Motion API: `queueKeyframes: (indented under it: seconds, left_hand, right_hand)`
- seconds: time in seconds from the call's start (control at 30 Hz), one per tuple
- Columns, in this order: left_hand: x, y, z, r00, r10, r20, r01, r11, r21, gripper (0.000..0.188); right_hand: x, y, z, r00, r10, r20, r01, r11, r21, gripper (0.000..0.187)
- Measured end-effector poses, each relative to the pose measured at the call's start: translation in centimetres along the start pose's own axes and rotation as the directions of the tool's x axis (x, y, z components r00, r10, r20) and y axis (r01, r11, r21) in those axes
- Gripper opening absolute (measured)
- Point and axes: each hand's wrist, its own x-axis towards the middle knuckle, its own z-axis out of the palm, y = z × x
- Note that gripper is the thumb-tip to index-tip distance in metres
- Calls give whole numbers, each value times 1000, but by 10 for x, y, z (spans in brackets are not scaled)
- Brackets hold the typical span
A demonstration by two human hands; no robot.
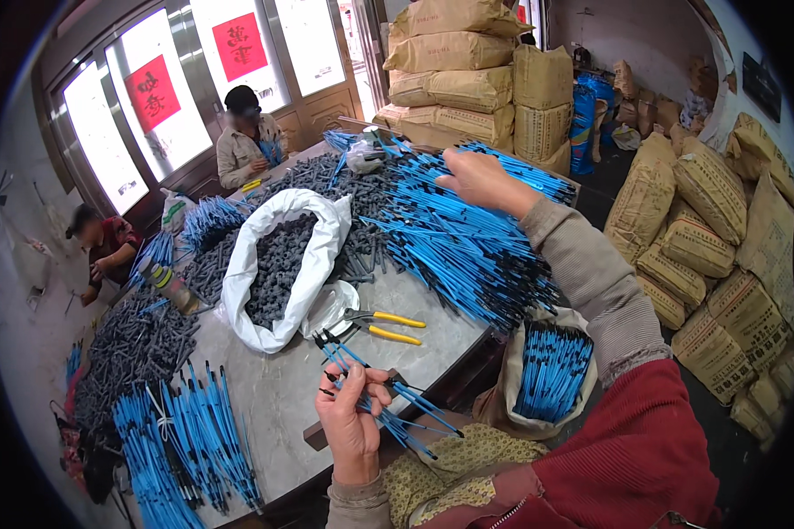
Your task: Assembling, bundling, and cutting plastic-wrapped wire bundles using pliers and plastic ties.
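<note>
My left hand point(355, 414), near the table's front edge, is closed around several thin blue rods point(397, 434) with black tips. They fan out above and below my fingers. My right hand point(485, 182) reaches over the far part of a big heap of similar blue rods point(468, 256). Its fingers bend down toward the heap, and their tips are mostly hidden, so I cannot tell whether they grip a rod. Pliers with yellow handles point(397, 324) lie just beyond my left hand. A white sack point(238, 264) with its rim rolled down holds small dark grey plastic pieces point(282, 282).
Dark grey pieces point(137, 353) spread across the table point(278, 414). Bundled blue rods point(185, 441) lie at the near left. An open sack of rods point(582, 388) stands beside my lap. Two people point(238, 150) sit across the table. Stacked brown sacks point(468, 88) rise behind.
</note>
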Motion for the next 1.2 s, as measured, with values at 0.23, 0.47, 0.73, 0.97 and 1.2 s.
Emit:
queueKeyframes:
  seconds: [0.23, 0.47, 0.73, 0.97, 1.2]
  left_hand:
    - [-7, 1, 3, 1000, 21, -8, -21, 1000, 20, 11]
    - [-10, -2, 11, 1000, 13, 16, -14, 999, 31, 13]
    - [-17, -12, 18, 998, 47, 30, -49, 997, 59, 28]
    - [-24, -6, 20, 991, 118, 67, -122, 990, 64, 40]
    - [-17, 13, -1, 986, 155, 60, -147, 982, -120, 41]
  right_hand:
    - [-71, 19, -33, 996, -17, -84, 23, 997, 75, 36]
    - [-159, 31, -97, 996, 61, -57, -48, 976, 211, 21]
    - [-216, 9, -121, 958, 262, 115, -235, 491, 839, 14]
    - [-225, -51, -35, 966, -32, 255, -254, 32, 967, 15]
    - [-236, -100, 22, 888, -281, 363, -413, -141, 900, 20]
